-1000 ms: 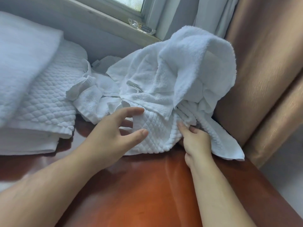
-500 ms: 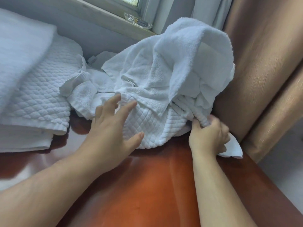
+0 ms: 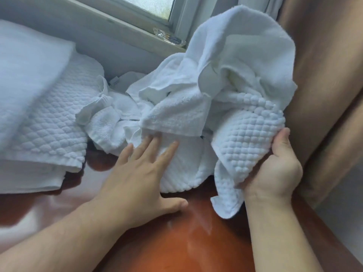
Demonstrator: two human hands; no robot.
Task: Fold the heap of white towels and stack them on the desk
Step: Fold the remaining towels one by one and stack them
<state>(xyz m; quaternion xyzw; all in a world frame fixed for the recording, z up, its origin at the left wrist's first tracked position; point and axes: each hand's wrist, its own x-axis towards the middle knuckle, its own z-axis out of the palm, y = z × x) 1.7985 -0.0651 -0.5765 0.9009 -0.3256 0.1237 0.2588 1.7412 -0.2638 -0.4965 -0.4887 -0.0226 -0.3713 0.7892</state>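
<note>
A tangled heap of white towels (image 3: 196, 91) lies at the back of the reddish-brown desk (image 3: 176, 242), under the window. My right hand (image 3: 275, 169) grips the edge of a bumpy quilted towel (image 3: 247, 134) and holds it raised at the right side of the heap. My left hand (image 3: 141, 173) lies flat with straight fingers on the lower part of the heap, fingertips under a terry fold. A stack of folded white towels (image 3: 45, 118) sits on the desk at the left.
A brown curtain (image 3: 324, 85) hangs close along the right of the heap. The window sill (image 3: 125, 28) runs behind, with a clear plastic wrapper (image 3: 169, 37) on it. The desk's right edge drops off beside my right forearm.
My right hand has pulled the quilted towel up and out of the heap's right side. My left hand has slid forward and flattened onto the heap. The camera has moved closer.
</note>
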